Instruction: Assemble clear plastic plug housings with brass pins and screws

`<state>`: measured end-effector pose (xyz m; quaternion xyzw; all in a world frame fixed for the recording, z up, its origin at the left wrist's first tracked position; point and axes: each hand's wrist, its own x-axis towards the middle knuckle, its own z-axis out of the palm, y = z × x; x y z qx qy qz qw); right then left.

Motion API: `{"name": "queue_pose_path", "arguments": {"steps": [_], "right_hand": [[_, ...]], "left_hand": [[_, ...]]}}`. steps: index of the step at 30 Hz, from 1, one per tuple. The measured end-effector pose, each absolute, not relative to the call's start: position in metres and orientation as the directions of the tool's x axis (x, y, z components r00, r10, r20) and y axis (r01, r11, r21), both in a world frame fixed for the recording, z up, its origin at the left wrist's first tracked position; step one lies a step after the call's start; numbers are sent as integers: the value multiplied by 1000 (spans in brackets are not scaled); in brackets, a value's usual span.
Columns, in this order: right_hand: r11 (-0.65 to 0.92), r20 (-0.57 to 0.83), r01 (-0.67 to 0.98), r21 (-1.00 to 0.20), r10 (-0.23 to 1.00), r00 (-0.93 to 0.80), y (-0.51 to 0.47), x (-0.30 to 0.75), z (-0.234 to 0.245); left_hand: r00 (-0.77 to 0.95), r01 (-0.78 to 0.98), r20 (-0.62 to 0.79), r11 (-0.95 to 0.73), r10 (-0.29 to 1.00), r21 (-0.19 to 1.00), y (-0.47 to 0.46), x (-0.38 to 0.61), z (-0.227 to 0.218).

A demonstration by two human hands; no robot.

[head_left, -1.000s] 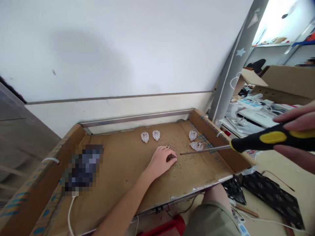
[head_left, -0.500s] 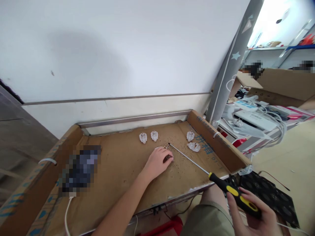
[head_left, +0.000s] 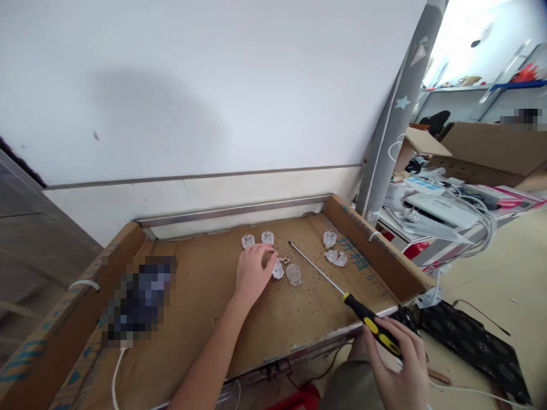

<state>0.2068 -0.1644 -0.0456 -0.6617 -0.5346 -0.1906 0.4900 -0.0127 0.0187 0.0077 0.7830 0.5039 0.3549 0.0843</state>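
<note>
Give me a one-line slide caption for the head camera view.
Left hand over clear plastic plugs in a cardboard tray, right hand gripping a yellow-and-black screwdriver.

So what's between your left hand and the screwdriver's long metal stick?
The head view shows a clear plug, a clear plug piece and tiny metal parts.

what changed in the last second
The left hand moved left, and two clear plug pieces now show where it lay. The right hand moved down and inward, keeping hold of the screwdriver. The four other plugs stayed where they were.
</note>
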Motion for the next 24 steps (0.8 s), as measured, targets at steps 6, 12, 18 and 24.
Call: {"name": "queue_pose_path", "arguments": {"steps": [6,12,18,24], "right_hand": [[6,611,920,-393,749,256,-123,211,-39],[-20,550,914,-406,793,261,-121,218,-40],[-42,548,921,-388,793,267,-123,214,-40],[-56,558,934,-352,789,257,-123,213,-40]], "left_hand": [[67,894,356,-215,932,393,25,-29,9],[137,916,376,-262,917,305,22,-28,0],[180,846,445,-369,877,384,21,-28,2],[305,731,512,-542,803,415,8,-16,10]]}}
